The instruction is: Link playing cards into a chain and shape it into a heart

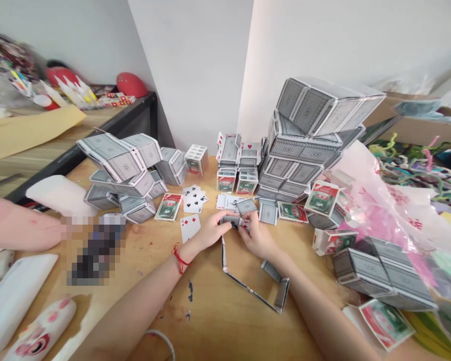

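Note:
My left hand [213, 229], with a red string bracelet [181, 259] at its wrist, pinches one end of a folded strip of playing cards [244, 287]. My right hand [257, 236] grips the same end from the other side, its fingers round a card that shows red marks. From between the hands the strip runs down and bends into an open frame over the table. Just beyond my fingers lie loose cards [268, 211], some face down. A four of diamonds [190, 228] rests beside my left hand, with a fan of spades [195, 198] behind it.
Boxes built from cards stand stacked at left [115, 158] and in a tall pile at right [304, 145]. Card packs [168, 206] are scattered around. Another card structure [376, 273] is near my right forearm. At left are a pixelated object [97, 248] and a white roll [18, 301].

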### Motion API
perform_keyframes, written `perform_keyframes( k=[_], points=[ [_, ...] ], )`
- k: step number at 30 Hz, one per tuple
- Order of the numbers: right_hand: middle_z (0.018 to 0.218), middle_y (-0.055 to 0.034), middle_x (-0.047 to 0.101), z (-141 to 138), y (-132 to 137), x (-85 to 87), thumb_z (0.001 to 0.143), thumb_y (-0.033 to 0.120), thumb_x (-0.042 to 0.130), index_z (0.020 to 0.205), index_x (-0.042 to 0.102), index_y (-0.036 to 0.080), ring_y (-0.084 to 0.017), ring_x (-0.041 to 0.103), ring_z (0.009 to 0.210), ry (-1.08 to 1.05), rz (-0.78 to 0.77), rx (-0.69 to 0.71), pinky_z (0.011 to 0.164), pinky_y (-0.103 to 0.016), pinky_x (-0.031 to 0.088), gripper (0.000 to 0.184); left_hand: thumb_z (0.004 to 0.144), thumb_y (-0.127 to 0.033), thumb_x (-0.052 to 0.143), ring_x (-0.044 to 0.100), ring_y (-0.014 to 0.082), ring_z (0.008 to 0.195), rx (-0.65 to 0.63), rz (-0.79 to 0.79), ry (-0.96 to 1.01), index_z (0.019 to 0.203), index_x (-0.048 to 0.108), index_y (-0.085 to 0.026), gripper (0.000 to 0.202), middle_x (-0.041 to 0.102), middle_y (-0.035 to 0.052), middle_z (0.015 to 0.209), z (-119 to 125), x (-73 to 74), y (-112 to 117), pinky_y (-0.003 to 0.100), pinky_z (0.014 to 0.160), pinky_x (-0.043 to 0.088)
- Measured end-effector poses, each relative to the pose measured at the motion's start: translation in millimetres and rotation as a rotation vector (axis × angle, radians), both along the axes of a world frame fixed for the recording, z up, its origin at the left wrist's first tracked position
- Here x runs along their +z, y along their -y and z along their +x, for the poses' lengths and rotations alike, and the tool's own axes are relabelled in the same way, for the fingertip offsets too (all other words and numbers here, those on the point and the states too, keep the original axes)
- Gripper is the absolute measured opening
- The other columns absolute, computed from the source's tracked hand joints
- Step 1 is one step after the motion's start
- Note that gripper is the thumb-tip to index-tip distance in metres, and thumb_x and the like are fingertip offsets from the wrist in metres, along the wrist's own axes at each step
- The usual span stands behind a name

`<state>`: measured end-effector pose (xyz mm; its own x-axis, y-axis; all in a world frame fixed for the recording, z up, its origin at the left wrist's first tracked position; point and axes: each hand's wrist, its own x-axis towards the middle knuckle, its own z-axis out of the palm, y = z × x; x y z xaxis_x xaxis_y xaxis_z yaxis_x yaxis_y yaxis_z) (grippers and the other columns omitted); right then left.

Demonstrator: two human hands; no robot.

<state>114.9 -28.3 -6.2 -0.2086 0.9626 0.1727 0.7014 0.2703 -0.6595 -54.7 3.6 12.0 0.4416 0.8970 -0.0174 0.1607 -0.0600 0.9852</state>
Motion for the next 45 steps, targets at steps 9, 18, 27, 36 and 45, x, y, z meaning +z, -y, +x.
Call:
perform_keyframes(
  k=[9, 18, 27, 36, 45],
  points=[
    [0.069, 0.0021, 0.053, 8.1, -11.5, -7.0, 0.078, 0.034, 0.053, 0.086, 0.043, 0.021, -0.012, 0.055, 0.06, -0.592, -0.222, 0.034, 0.055, -0.024, 0.047, 0.018, 0.066, -0.022, 0.062, 0.061, 0.0206, 0.087, 0.165, -0.341, 0.317, 0.099, 0.061, -0.015, 0.034, 0.066, 0.0071, 0.101, -1.6, -3.0, -2.0, 0.028, 0.072, 0.047],
    [0.06, 0.0064, 0.054, -4.5, -11.5, -12.6, 0.082, 0.038, 0.048, 0.084, 0.035, 0.022, -0.011, 0.057, 0.047, -0.795, -0.321, -0.033, 0.045, -0.024, 0.048, 0.02, 0.08, -0.019, 0.049, 0.05, 0.02, 0.108, 0.157, -0.007, 0.183, 0.109, 0.048, -0.017, 0.03, 0.055, 0.0085, 0.115, 16.3, -9.8, 12.4, 0.032, 0.093, 0.039],
    [0.049, 0.0096, 0.042, -1.8, -6.3, -2.8, 0.08, 0.039, 0.054, 0.088, 0.045, 0.021, -0.008, 0.042, 0.037, -0.824, -0.299, 0.019, 0.037, -0.02, 0.034, 0.022, 0.09, -0.032, 0.035, 0.05, 0.015, 0.066, 0.17, 0.257, -0.192, 0.092, 0.046, -0.019, 0.017, 0.053, 0.0017, 0.075, 14.7, -10.7, 17.7, 0.027, 0.062, 0.042],
    [0.052, 0.0083, 0.041, -1.3, -5.4, 7.1, 0.078, 0.039, 0.056, 0.091, 0.048, 0.021, -0.008, 0.036, 0.043, -0.918, -0.271, -0.033, 0.043, -0.02, 0.029, 0.022, 0.089, -0.03, 0.036, 0.048, 0.0133, 0.062, 0.003, 0.204, -0.116, 0.092, 0.043, -0.019, 0.014, 0.051, 0.0, 0.072, 9.4, -11.3, 15.5, 0.025, 0.058, 0.041],
    [0.066, 0.0057, 0.045, -8.3, 0.4, 13.8, 0.084, 0.035, 0.048, 0.096, 0.042, 0.024, -0.01, 0.039, 0.055, -0.965, -0.337, 0.029, 0.054, -0.021, 0.034, 0.017, 0.09, -0.028, 0.037, 0.054, 0.0153, 0.071, 0.099, 0.253, -0.091, 0.109, 0.045, -0.019, 0.022, 0.058, 0.005, 0.092, 13.8, -15.8, 20.7, 0.029, 0.067, 0.046]
  ],
)
